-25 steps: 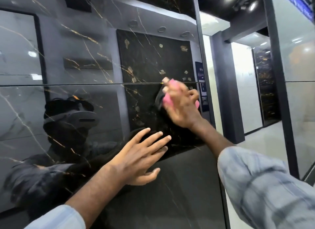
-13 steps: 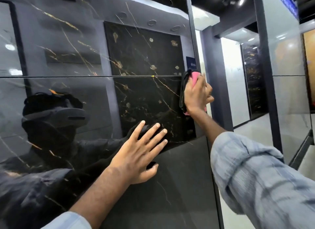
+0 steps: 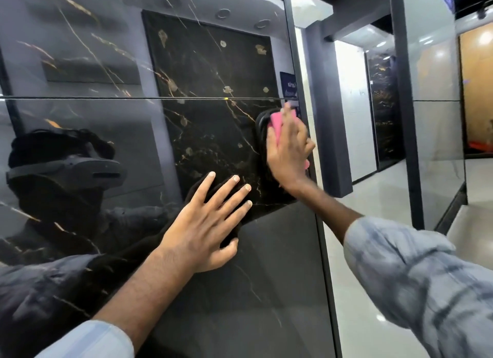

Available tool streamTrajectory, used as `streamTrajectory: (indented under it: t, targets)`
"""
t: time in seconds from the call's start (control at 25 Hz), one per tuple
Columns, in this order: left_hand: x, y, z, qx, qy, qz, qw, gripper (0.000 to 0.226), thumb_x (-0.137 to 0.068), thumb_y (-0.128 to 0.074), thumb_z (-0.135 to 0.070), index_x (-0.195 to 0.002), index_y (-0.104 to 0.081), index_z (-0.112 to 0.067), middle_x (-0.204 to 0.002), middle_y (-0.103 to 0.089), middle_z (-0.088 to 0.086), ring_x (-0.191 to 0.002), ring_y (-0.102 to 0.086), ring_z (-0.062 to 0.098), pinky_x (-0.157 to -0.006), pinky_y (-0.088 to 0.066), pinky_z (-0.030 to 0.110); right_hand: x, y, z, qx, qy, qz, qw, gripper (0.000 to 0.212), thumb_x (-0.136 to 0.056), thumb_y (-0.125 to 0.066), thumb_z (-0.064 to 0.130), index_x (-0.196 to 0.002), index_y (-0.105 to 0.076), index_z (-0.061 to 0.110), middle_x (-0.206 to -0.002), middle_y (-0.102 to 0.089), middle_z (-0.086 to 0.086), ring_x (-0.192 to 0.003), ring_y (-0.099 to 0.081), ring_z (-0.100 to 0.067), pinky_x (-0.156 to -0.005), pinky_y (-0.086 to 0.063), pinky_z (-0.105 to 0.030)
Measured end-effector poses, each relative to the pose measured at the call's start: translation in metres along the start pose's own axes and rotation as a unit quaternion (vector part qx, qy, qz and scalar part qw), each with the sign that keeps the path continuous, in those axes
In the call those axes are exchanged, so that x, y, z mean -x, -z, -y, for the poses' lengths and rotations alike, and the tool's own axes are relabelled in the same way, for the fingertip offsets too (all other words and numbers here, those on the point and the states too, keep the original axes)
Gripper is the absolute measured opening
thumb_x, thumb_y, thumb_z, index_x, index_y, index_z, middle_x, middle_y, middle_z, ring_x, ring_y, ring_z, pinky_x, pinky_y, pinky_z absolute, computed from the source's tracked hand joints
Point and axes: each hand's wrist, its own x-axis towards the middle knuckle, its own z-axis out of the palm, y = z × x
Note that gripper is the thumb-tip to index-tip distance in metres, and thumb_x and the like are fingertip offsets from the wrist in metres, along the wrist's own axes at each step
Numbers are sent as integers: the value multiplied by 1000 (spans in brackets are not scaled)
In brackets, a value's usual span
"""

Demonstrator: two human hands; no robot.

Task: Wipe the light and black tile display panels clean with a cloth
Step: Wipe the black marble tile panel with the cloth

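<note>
A glossy black tile panel (image 3: 208,112) with gold veins fills the left and middle of the view, with a thin horizontal joint across it. My left hand (image 3: 205,224) lies flat on the panel with its fingers spread. My right hand (image 3: 288,152) presses a pink cloth (image 3: 276,125) against the panel near its right edge, just below the joint. Most of the cloth is hidden under the hand. A light grey tile panel (image 3: 434,91) stands further off on the right.
A dark metal frame edge (image 3: 320,224) runs down the panel's right side. Behind it a dark pillar (image 3: 328,117) and a white wall (image 3: 352,112) stand along an aisle with a shiny pale floor (image 3: 378,251). A small blue label (image 3: 288,84) sits at the panel's edge.
My right hand with the cloth swept right across the black panel to its edge, then dropped a little lower. My left hand stayed flat in the same place.
</note>
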Motion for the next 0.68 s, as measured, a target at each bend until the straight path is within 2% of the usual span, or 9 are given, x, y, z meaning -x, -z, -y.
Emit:
streamTrajectory:
  t: [0.08, 0.12, 0.2, 0.24, 0.28, 0.44, 0.52, 0.6, 0.68]
  targets:
    - [-1, 3, -1, -7, 1, 10, 1000, 79, -93, -40, -60, -159, -41, -17, -171, -22, 13, -160, -13, 37, -126, -3, 65, 30, 4, -23, 7, 106, 40, 994, 64, -100, -42, 38, -159, -30, 20, -166, -29, 1, -147, -31, -24, -105, -21, -39]
    - [0, 4, -1, -8, 0, 15, 1000, 79, -94, -36, -60, -161, -37, -18, -173, -17, 12, -161, -9, 37, -126, -1, 65, 25, 5, -33, 4, 67, 42, 997, 62, -100, -43, 38, -159, -29, 22, -165, -31, 0, -146, -32, -24, -105, -21, -40]
    - [1, 4, -2, -6, 4, 18, 1000, 79, -95, -34, -61, -162, -34, -19, -173, -14, 12, -161, -6, 37, -126, 1, 65, -6, 3, -39, -18, -172, 22, 985, 57, -105, -39, 38, -158, -28, 22, -161, -37, -3, -143, -33, -28, -106, -22, -49]
    - [0, 5, -1, 0, 5, 21, 1000, 79, -95, -36, -61, -162, -35, -18, -173, -16, 12, -161, -8, 37, -126, 0, 65, -20, 4, -38, -13, -258, 14, 966, 57, -106, -36, 38, -159, -27, 21, -161, -37, -4, -143, -33, -30, -107, -21, -53]
    - [-1, 7, -1, 5, 3, 27, 1000, 79, -95, -37, -60, -161, -37, -18, -173, -18, 12, -161, -9, 37, -126, -2, 65, -21, 4, -35, -2, -278, 11, 961, 57, -107, -35, 39, -160, -25, 20, -162, -36, -4, -143, -32, -31, -108, -21, -54]
    - [-1, 9, 0, 9, 3, 34, 999, 75, -95, -40, -57, -159, -41, -16, -172, -22, 14, -160, -13, 39, -125, -5, 67, 92, 2, -16, 5, -97, 36, 995, 65, -104, -38, 41, -162, -18, 21, -165, -30, -3, -146, -30, -28, -106, -23, -52]
    - [-1, 9, -4, 42, -14, 16, 999, 66, -95, -42, -47, -152, -52, -14, -168, -31, 16, -157, -22, 40, -125, -9, 66, 134, 2, -23, 4, -76, 64, 995, 66, -102, -40, 41, -162, -21, 22, -167, -27, 1, -146, -29, -25, -102, -21, -46]
    - [9, 6, -26, 86, -61, -10, 994, 61, -90, -46, -40, -142, -62, -12, -164, -40, 15, -155, -30, 37, -125, -12, 63, 111, 4, -37, -13, -136, 62, 989, 62, -104, -41, 40, -161, -23, 24, -165, -30, 1, -146, -27, -24, -102, -20, -46]
    - [26, 2, -61, 123, -103, 5, 987, 65, -87, -52, -48, -141, -64, -14, -166, -37, 13, -157, -26, 35, -126, -8, 62, 74, 6, -52, -26, -245, 46, 968, 57, -107, -38, 39, -161, -23, 24, -164, -32, -1, -148, -26, -27, -107, -19, -51]
